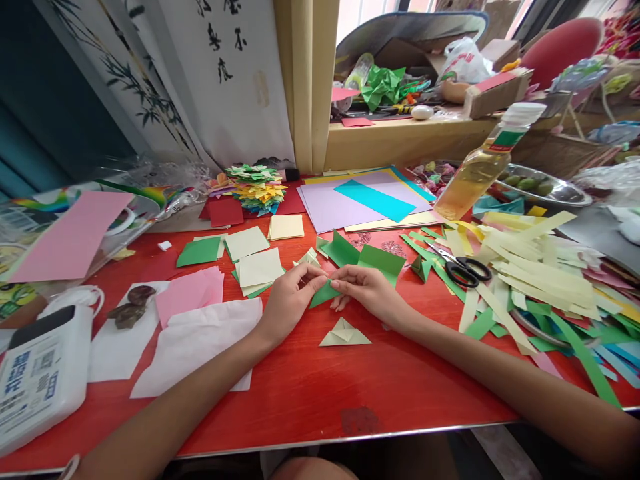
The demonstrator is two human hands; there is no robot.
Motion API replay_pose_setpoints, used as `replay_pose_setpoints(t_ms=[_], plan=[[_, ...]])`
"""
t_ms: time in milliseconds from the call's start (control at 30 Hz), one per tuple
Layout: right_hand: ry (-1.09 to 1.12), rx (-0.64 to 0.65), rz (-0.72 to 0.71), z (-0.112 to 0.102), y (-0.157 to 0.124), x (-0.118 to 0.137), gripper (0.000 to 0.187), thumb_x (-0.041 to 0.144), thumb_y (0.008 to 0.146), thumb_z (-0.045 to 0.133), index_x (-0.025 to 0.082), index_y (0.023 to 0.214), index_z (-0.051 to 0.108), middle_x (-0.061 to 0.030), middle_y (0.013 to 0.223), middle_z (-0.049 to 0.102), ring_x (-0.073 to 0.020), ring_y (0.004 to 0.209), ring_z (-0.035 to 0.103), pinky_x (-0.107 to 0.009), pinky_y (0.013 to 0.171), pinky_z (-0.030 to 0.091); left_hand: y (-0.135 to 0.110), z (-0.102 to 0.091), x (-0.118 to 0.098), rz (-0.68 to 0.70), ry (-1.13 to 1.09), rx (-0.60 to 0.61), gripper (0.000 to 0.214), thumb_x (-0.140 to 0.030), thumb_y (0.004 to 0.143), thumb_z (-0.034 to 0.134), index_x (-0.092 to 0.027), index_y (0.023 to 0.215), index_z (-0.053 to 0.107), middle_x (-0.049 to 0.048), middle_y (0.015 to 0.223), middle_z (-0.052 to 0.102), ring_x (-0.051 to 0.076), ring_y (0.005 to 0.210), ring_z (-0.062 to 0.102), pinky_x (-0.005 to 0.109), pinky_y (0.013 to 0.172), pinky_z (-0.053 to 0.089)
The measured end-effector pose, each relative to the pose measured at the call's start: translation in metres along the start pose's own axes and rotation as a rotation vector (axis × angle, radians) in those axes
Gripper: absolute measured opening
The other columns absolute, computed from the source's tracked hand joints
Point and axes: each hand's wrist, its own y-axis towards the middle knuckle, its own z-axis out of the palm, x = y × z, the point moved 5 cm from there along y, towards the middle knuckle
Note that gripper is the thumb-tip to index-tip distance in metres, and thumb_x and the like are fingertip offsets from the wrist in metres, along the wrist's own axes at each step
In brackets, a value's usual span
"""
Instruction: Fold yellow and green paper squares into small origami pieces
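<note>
Between my two hands is a small piece of green paper (324, 294), partly folded and held just above the red table. My left hand (294, 297) pinches its left side with thumb and fingertips. On the other side my right hand (367, 290) grips it, its fingers covering part of the paper. Just in front of my hands lies a cream folded paper triangle (345, 333). Behind them stand creased green paper sheets (383, 262) and another cream folded piece (309, 257). Stacked cream squares (260, 270) rest to the left of my hands.
Black-handled scissors (467, 270) lie by a heap of cream and green paper strips (545, 267) on the right. A bottle (477, 170) of yellowish liquid stands behind. Pink sheets (193, 293), white tissue (200, 347) and a white box (45, 373) occupy the left.
</note>
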Motion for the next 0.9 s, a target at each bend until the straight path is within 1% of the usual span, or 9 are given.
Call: replay_pose_setpoints(t_ms=[100, 167, 267, 333, 467, 600, 767, 900], plan=[[0.008, -0.080, -0.033, -0.0043, -0.0004, 0.0027, 0.020, 0.034, 0.078, 0.058, 0.014, 0.081, 0.056, -0.0010, 0.068, 0.061, -0.0141, 0.058, 0.063, -0.026, 0.057, 0.053, 0.0001, 0.0014, 0.0029, -0.041, -0.017, 0.010, 0.018, -0.034, 0.079, 0.053, -0.021, 0.090, 0.058, -0.0005, 0.083, 0.060, 0.012, 0.070, 0.053, 0.023, 0.065, 0.042], [0.009, -0.106, -0.035, -0.0061, 0.0000, 0.0035, 0.019, 0.033, 0.078, 0.058, 0.015, 0.081, 0.055, -0.0011, 0.068, 0.061, -0.0148, 0.059, 0.064, -0.027, 0.057, 0.053, 0.0004, 0.0022, 0.0063, -0.072, -0.039, 0.026, 0.017, -0.036, 0.078, 0.054, -0.020, 0.086, 0.057, -0.0015, 0.077, 0.058, 0.010, 0.060, 0.051, 0.023, 0.060, 0.043], [-0.009, -0.095, -0.022, -0.0060, 0.0008, 0.0032, 0.019, 0.034, 0.078, 0.058, 0.015, 0.080, 0.054, -0.0008, 0.065, 0.060, -0.0158, 0.059, 0.064, -0.028, 0.057, 0.053, 0.0009, 0.0018, 0.0098, -0.092, -0.044, 0.031, 0.017, -0.036, 0.078, 0.054, -0.019, 0.078, 0.055, -0.0032, 0.069, 0.054, 0.008, 0.053, 0.048, 0.022, 0.056, 0.042], [-0.021, -0.088, -0.025, -0.0058, 0.0011, 0.0030, 0.019, 0.034, 0.078, 0.057, 0.015, 0.081, 0.054, -0.0011, 0.065, 0.060, -0.0161, 0.059, 0.064, -0.028, 0.058, 0.053, 0.0012, 0.0011, 0.0102, -0.086, -0.050, 0.023, 0.016, -0.035, 0.078, 0.054, -0.019, 0.080, 0.055, -0.0034, 0.068, 0.054, 0.008, 0.053, 0.049, 0.022, 0.056, 0.042], [0.023, -0.098, -0.031, -0.0070, 0.0017, 0.0017, 0.018, 0.032, 0.079, 0.056, 0.017, 0.087, 0.051, 0.0003, 0.065, 0.060, -0.0149, 0.058, 0.064, -0.026, 0.057, 0.053, 0.0020, 0.0011, 0.0083, -0.038, -0.127, 0.012, 0.015, -0.029, 0.079, 0.052, -0.020, 0.092, 0.053, -0.0016, 0.079, 0.057, 0.009, 0.060, 0.054, 0.023, 0.061, 0.045], [0.096, -0.097, -0.059, -0.0082, 0.0020, 0.0022, 0.020, 0.030, 0.078, 0.058, 0.020, 0.091, 0.047, 0.0024, 0.067, 0.059, -0.0132, 0.059, 0.064, -0.025, 0.058, 0.052, 0.0027, 0.0017, 0.0078, -0.024, -0.162, 0.025, 0.011, -0.026, 0.079, 0.052, -0.019, 0.087, 0.053, -0.0007, 0.080, 0.057, 0.010, 0.061, 0.055, 0.023, 0.063, 0.046], [0.133, -0.086, -0.049, -0.0093, 0.0024, 0.0019, 0.019, 0.029, 0.076, 0.060, 0.020, 0.089, 0.049, 0.0022, 0.069, 0.060, -0.0127, 0.059, 0.063, -0.026, 0.061, 0.052, 0.0038, 0.0009, 0.0075, -0.036, -0.182, 0.028, 0.017, -0.026, 0.078, 0.053, -0.018, 0.094, 0.053, -0.0001, 0.082, 0.057, 0.009, 0.061, 0.055, 0.024, 0.064, 0.046], [0.148, -0.063, -0.018, -0.0094, 0.0039, 0.0003, 0.020, 0.031, 0.075, 0.062, 0.018, 0.088, 0.053, 0.0007, 0.072, 0.061, -0.0139, 0.062, 0.064, -0.027, 0.063, 0.052, 0.0046, 0.0004, 0.0077, -0.049, -0.208, 0.024, 0.012, -0.026, 0.076, 0.054, -0.017, 0.086, 0.054, -0.0013, 0.078, 0.057, 0.009, 0.060, 0.055, 0.023, 0.062, 0.047]])
